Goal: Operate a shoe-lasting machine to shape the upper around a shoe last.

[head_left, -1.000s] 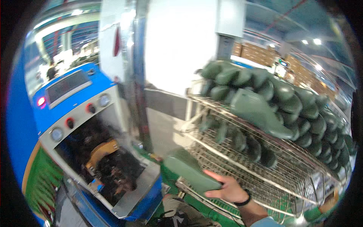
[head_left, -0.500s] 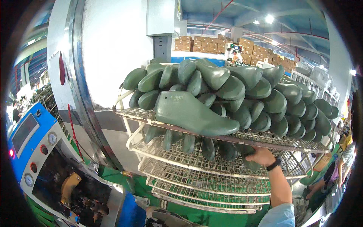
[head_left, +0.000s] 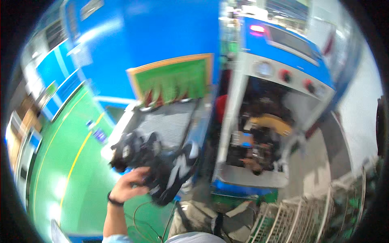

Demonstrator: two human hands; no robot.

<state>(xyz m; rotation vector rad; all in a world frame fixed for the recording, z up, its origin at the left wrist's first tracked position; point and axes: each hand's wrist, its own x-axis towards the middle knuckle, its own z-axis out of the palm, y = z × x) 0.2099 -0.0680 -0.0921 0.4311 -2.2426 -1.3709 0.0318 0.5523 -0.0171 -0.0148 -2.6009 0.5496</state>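
Observation:
My left hand (head_left: pixel 127 185), a dark band on its wrist, reaches up from the lower left with thumb and fingers apart. Its fingertips are right beside a cluster of black shoes (head_left: pixel 172 176) with pale markings; blur hides whether they touch. The shoes lie at the near end of a grey conveyor belt (head_left: pixel 166 125), which runs out from an opening in a blue machine (head_left: pixel 170 32). Nothing shows in the hand's grasp. My right hand is out of sight.
A blue and white machine (head_left: pixel 262 93) with gauges, red knobs and an open dark cavity stands right of the belt. The wire rack (head_left: pixel 300 218) is at the lower right. A cable (head_left: pixel 137 220) trails over the green floor (head_left: pixel 81 186). A bottle-like object (head_left: pixel 98 134) stands left of the belt.
The view has swung left from the rack of green shoe lasts to the belt with black shoes. My right hand, earlier at a last on the lower shelf, has left view; my left hand has appeared.

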